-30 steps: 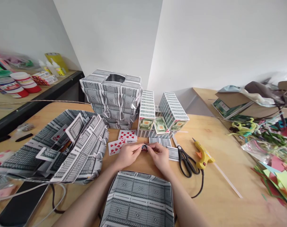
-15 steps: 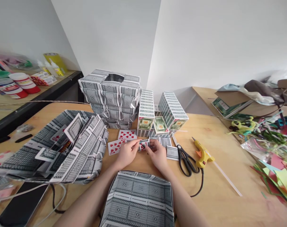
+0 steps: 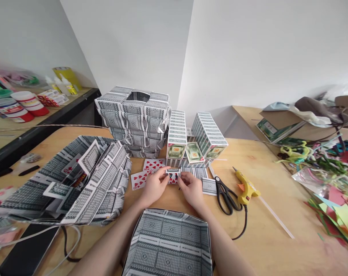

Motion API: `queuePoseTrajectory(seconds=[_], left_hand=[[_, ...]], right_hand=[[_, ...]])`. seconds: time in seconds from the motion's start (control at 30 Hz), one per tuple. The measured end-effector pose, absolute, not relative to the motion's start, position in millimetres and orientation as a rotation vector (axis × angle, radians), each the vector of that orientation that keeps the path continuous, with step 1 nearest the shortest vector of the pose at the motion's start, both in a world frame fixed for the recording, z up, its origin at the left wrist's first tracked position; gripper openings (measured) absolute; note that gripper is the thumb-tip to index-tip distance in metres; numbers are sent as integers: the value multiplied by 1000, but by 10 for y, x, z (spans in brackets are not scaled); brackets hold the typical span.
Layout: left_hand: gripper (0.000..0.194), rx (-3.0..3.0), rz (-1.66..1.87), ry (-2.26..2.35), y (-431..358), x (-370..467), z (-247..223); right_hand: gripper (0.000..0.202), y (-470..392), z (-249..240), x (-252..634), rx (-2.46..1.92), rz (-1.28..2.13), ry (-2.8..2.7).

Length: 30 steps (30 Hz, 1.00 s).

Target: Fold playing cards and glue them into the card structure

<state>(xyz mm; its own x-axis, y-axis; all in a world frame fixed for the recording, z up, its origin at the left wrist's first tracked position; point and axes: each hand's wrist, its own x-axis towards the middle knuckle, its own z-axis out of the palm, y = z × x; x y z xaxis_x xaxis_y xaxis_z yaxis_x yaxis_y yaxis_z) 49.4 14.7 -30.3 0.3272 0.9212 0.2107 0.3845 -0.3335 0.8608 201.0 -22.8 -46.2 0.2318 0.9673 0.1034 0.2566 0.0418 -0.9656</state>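
At nine o'clock on the wooden table (image 3: 265, 237) lies a collapsed sheet of joined playing cards (image 3: 76, 184), patterned backs up. At eleven o'clock a boxy stack of glued cards (image 3: 135, 117) stands with a square hole in its top. Just right of it, at twelve o'clock, stand rows of card decks (image 3: 196, 134). Two face-up heart cards (image 3: 146, 172) lie before them. The left hand (image 3: 153, 186) and the right hand (image 3: 191, 188) meet at the centre, both pinching a small folded playing card (image 3: 173, 176) between thumb and fingertips; the card sits just above the table, in front of the decks and touching both hands. At six o'clock, between the forearms, is an open tray made of cards (image 3: 169, 245). At three o'clock lie black scissors (image 3: 226, 193), then a yellow glue gun (image 3: 245, 188). Far right, coloured paper scraps (image 3: 331, 180) pile up.
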Motion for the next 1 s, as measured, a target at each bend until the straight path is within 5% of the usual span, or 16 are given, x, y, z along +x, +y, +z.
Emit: queuePoseTrajectory(seconds=[0.53,1.0], left_hand=[[25,1981,1017,1037,122,502,-156],[28,2027,1086,1090,105,482,-228]], right_hand=[[33,-263,-271,1988,-1135,1402,-1020],[36,-229,-303,1964,-1008,1494,-907]])
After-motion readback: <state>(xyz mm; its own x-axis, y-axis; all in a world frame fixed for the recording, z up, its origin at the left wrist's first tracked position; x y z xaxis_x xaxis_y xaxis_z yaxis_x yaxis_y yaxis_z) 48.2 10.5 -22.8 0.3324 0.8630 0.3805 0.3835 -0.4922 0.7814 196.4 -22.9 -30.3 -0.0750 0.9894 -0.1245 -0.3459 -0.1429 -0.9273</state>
